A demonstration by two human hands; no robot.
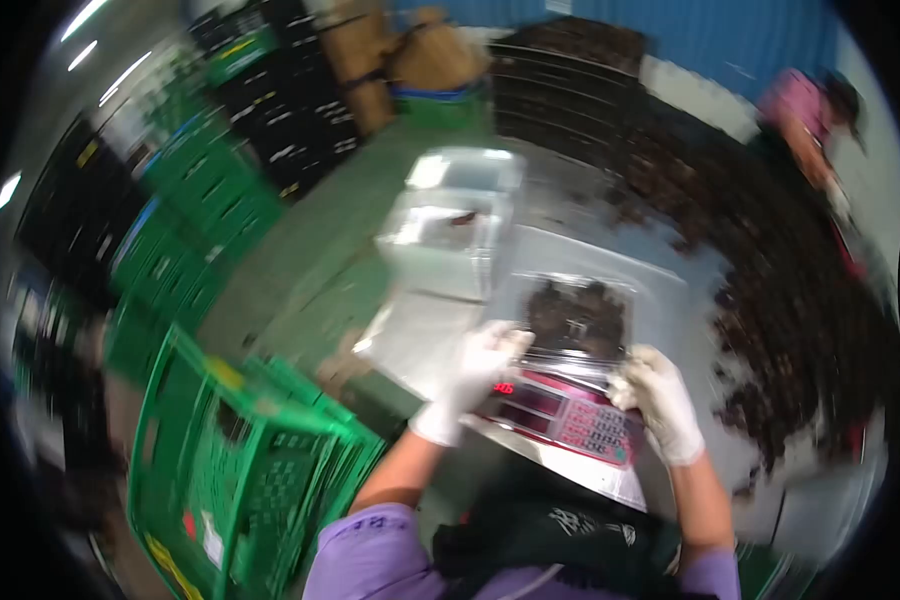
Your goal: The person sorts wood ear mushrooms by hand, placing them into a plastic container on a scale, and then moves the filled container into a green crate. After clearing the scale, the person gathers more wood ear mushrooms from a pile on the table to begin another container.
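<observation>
A clear plastic container filled with dark brown clumps sits over a digital scale with a red-edged keypad panel and lit red digits. My left hand, in a white glove, has its fingers closed at the container's near left corner. At the near right corner, my gloved right hand is curled in, fingers pressed together against the edge. Motion blur hides the exact finger contact. Left of the scale stand stacked clear plastic containers.
Dark brown clumps are heaped along the right of the table. A person in pink works beyond them. Green crates stand at my lower left, with more green crates and black crates stacked behind.
</observation>
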